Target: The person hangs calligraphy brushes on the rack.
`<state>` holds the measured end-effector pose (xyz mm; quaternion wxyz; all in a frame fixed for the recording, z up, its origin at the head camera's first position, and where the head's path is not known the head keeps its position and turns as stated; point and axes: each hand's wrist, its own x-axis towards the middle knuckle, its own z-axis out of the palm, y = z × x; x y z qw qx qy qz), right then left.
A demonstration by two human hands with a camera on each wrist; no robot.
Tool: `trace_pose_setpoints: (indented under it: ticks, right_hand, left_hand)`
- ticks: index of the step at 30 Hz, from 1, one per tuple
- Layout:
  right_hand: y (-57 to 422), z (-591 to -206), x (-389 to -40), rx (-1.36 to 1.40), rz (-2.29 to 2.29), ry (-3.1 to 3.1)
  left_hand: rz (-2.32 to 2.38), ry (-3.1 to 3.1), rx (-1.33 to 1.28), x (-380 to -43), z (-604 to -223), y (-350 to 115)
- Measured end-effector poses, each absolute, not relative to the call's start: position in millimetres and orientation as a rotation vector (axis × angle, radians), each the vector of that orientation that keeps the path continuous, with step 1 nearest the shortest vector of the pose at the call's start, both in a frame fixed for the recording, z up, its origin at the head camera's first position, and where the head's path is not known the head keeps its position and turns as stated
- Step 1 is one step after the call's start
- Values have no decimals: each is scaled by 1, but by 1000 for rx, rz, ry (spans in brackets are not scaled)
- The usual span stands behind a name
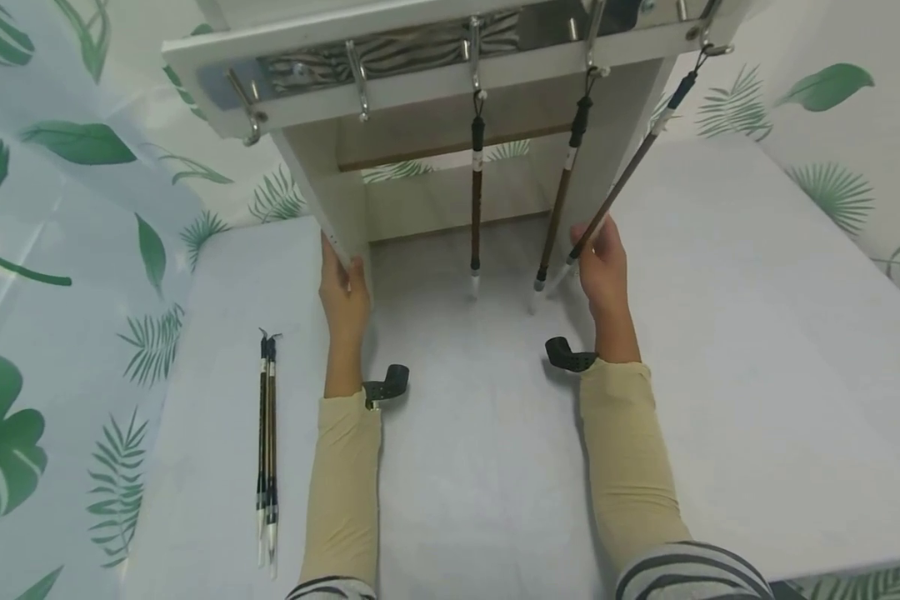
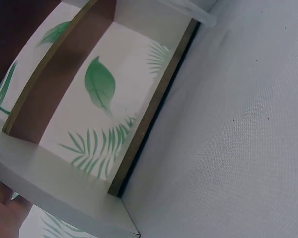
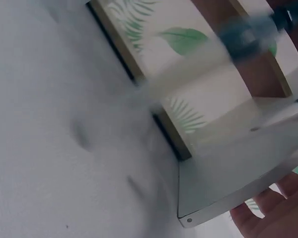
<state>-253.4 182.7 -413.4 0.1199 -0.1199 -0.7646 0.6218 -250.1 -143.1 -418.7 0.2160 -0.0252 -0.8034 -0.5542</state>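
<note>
A white stand (image 1: 322,192) with a row of metal hooks along its top rail is between both hands. My left hand (image 1: 345,304) grips the left side panel's edge, thumb toward the inner face, fingers on the outer side. On the right panel, my right hand (image 1: 603,271) holds the edge; its fingers (image 3: 268,203) show along the panel's outer side. Three calligraphy brushes hang by loops from the hooks: a middle brush (image 1: 477,192), another brush (image 1: 562,200), and a tilted brush (image 1: 637,162) that crosses in front of the right hand. Their white tips look blurred.
Left of my left arm, a small bundle of brushes (image 1: 267,417) lies on the white table (image 1: 757,375). Two hooks at the rail's left end, one a bare hook (image 1: 358,79), carry nothing. Leaf-patterned covering (image 1: 75,275) surrounds the table.
</note>
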Motion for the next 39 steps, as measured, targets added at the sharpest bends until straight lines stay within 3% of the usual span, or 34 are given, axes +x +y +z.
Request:
trace_pose_setpoints:
  ticks: [8, 19, 27, 39]
  right_hand:
    - [204, -408, -243, -514, 1667, -2209]
    - [209, -408, -238, -555, 1632, -2212]
    - [207, -405, -241, -562, 1586, -2263]
    - [207, -407, -243, -547, 1528, -2285]
  left_hand:
    - [-1527, -2244, -216, -263, -418, -118]
    - [-1521, -2293, -172, -258, -411, -112]
    - [-1542, -2449, -237, -252, -398, -133]
    - [-1147, -2962, 73, -204, -382, -197]
